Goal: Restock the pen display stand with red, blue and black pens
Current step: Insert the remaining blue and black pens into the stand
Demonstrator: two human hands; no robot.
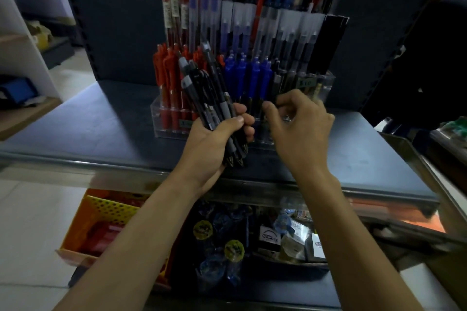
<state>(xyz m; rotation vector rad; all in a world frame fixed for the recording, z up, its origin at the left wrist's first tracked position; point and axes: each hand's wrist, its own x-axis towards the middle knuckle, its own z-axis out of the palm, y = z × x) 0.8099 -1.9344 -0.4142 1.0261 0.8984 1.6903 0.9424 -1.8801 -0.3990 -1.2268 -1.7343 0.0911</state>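
The left hand (pixel 217 136) grips a bundle of black pens (pixel 204 88), fingers and thumb wrapped round their lower barrels. The tips point down toward the person and the clip ends fan up in front of the display stand (pixel 157 111). The stand is clear plastic and sits on a grey-blue shelf (pixel 101 121). Its front tier holds red pens (pixel 166 70) on the left, blue pens (pixel 252 70) in the middle and black pens (pixel 290 78) on the right, with taller rows behind. The right hand (pixel 300 124) is at the stand's front by the black section, fingers curled and thumb close to the forefinger; whether it pinches anything cannot be told. Small labels (pixel 307 82) on the stand are too blurred to read. Below the shelf are a yellow basket (pixel 106 209) and packets (pixel 270 237) printed "VERSATILE".
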